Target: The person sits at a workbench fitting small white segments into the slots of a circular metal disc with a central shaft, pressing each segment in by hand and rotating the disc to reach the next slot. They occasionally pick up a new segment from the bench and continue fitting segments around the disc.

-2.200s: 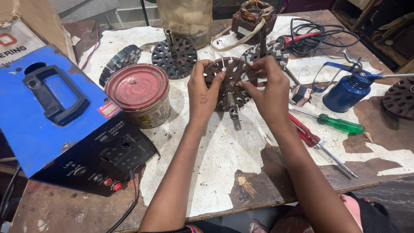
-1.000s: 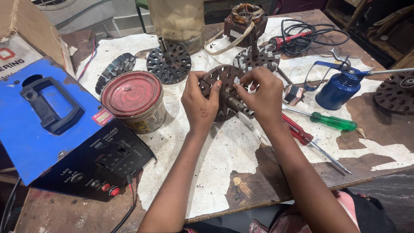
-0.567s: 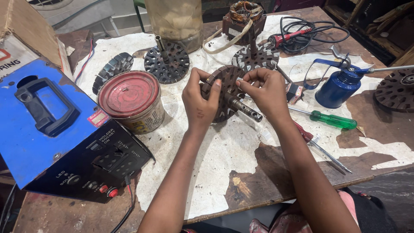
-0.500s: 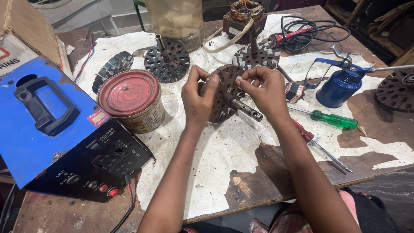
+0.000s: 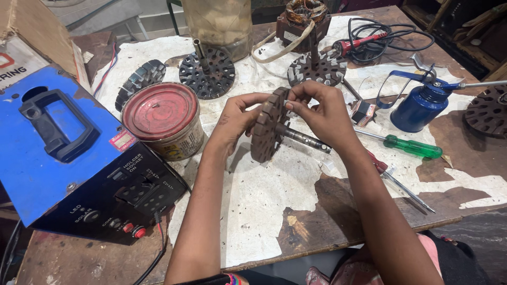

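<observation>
On the bench, head view: the slotted rotor disc [image 5: 268, 125] is held on edge above the stained paper, between both hands.
Left hand [image 5: 235, 120]: fingers curled round the disc's far face and rim, pressed on it.
Right hand [image 5: 326, 113]: fingertips [image 5: 293, 99] pinch the disc's top edge.
Axis: the shaft [image 5: 302, 138] runs through the disc and points right, toward the person, slightly downward.
Left of the hands: red-lidded tin [image 5: 163, 120] near; blue power unit [image 5: 68, 153] beyond it.
Behind: two more slotted discs [image 5: 207, 73] and [image 5: 317, 67] lying flat.
Right: green-handled screwdriver [image 5: 406, 145], red-handled tool [image 5: 393, 177], blue oil can [image 5: 422, 103].
Open room: bare paper below the disc, up to the table edge [image 5: 338, 245].
</observation>
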